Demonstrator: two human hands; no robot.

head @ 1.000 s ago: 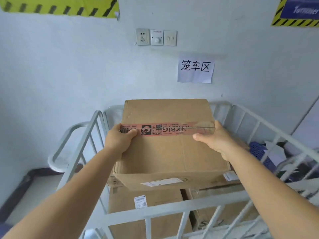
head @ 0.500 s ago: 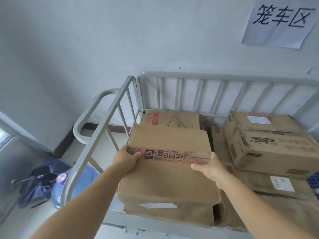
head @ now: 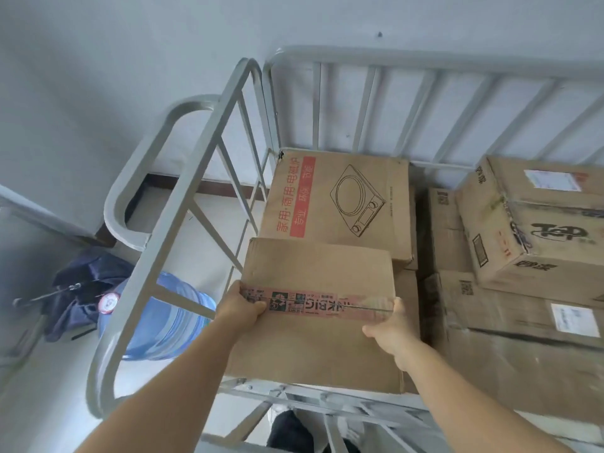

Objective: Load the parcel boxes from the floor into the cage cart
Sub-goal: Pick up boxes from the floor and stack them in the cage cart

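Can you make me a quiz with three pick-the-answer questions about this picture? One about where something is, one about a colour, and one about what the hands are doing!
1. Where is the big water bottle?
A. inside the cage cart
B. on the floor outside the cart's left side
C. on top of a box

2. What colour is the tape across the held box?
A. green
B. pink-red
C. black

3. What are the two hands doing?
A. hanging with nothing in them
B. each in a grip on one side of the box
C. pushing the cart

Answers:
1 B: the bottle shows through the bars of the cage cart, on the floor.
2 B: the strip is pink-red with print.
3 B: the left hand and right hand hold the box at its taped ends.
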